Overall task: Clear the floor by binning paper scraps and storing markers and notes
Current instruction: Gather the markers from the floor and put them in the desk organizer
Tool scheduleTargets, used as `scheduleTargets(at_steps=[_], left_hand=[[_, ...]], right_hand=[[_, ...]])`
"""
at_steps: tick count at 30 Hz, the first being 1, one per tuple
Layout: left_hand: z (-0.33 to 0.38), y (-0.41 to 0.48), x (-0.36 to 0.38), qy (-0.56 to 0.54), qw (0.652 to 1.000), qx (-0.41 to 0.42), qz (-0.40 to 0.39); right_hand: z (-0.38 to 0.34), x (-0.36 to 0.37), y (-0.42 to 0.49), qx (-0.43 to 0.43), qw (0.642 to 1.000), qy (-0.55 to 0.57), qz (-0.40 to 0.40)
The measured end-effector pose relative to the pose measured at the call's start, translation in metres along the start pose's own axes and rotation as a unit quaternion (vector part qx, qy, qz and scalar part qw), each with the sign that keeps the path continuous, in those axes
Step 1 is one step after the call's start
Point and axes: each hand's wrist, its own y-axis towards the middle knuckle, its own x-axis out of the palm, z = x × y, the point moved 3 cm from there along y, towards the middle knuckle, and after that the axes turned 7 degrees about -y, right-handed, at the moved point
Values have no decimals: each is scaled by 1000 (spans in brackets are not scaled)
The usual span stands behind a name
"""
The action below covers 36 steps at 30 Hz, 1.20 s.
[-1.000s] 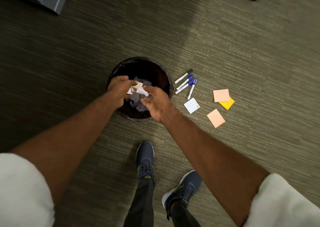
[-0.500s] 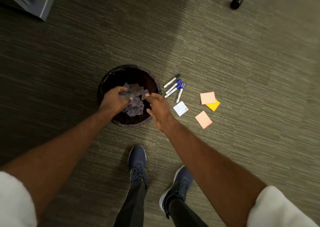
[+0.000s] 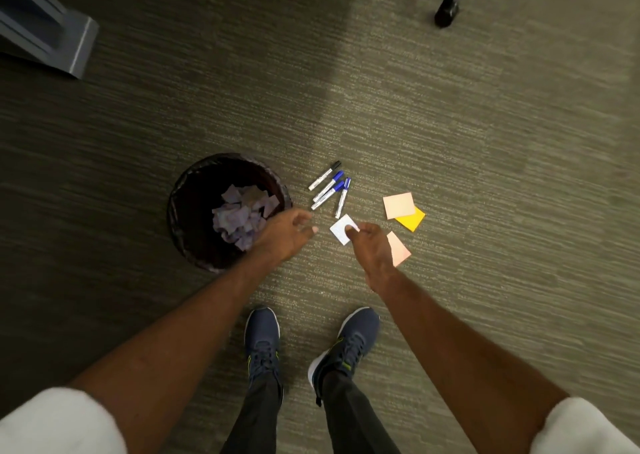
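A black round bin (image 3: 180, 190) stands on the carpet with a heap of paper scraps (image 3: 239, 221) inside. To its right lie several markers (image 3: 329, 188), one with a black cap and the others blue. Below them is a small white gridded note (image 3: 339, 230). Further right are a pink note (image 3: 399, 205) lying over a yellow note (image 3: 412, 221), and another pink note (image 3: 400, 251). My left hand (image 3: 287, 232) hovers at the bin's right rim, fingers loose, holding nothing. My right hand (image 3: 370, 245) reaches over the white note's right edge and hides part of the lower pink note; contact is unclear.
A grey furniture base (image 3: 52, 38) sits at the top left. A black chair caster (image 3: 446, 12) stands at the top right. My two dark shoes (image 3: 261, 339) (image 3: 349, 339) are planted just below the hands.
Both hands have left the bin, where they dropped scraps, and moved right. My right hand now sits over the white note. The view has pulled back and my right foot stepped forward.
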Motion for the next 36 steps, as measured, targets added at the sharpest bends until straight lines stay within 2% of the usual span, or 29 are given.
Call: scheduleTargets(at_steps=[2,8,19,26,29,31,36], left_hand=[[1,13,20,12,1000,-12,-16],[-25,78,68,39,998,-46,3],[-81,238,115,-8,984,-70,163],[-125,304,132,75,973,-5,218],[-136,329,145,245,958,48,138],[-138,337,152,299,946,89,85],[-146,333,147,231,953,152,124]], right_hand=[[4,1,10,-1,1000,-1,-14],[25,37,69,-7,998,-33,-49],[49,98,229,-30,993,-102,48],[59,128,295,-36,991,-95,87],[57,137,313,-31,989,-90,116],[56,141,322,-25,990,-63,126],[49,144,329,-19,990,-55,131]])
